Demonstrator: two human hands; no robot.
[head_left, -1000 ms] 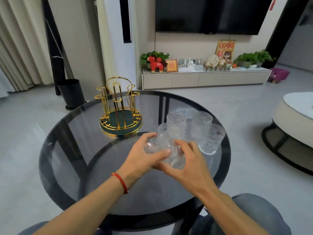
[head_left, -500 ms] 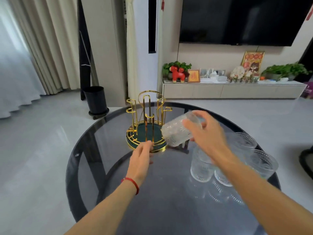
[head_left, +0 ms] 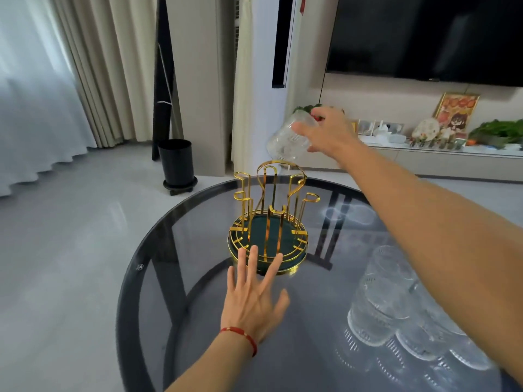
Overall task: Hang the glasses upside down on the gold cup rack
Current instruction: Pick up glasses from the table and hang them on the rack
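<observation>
The gold cup rack [head_left: 268, 219] with a dark green base stands near the far side of the round dark glass table [head_left: 198, 321]. Its prongs are bare. My right hand [head_left: 325, 134] grips a clear textured glass [head_left: 285, 141] by its base, tilted mouth-down and to the left, just above the rack's top loop. My left hand [head_left: 254, 295] lies flat and open on the table, fingertips touching the rack's front rim. Several more clear glasses [head_left: 396, 301] stand clustered at the table's right, partly under my right forearm.
A black bin [head_left: 177, 162] stands on the floor beyond the table at the left, beside curtains. A low white TV cabinet [head_left: 441, 162] with plants and ornaments runs along the far wall under a dark screen.
My right hand has lifted the glass from beside the rack to above its top, tipping it mouth-down. My left hand slid forward to the rack's base. The view has moved closer.
</observation>
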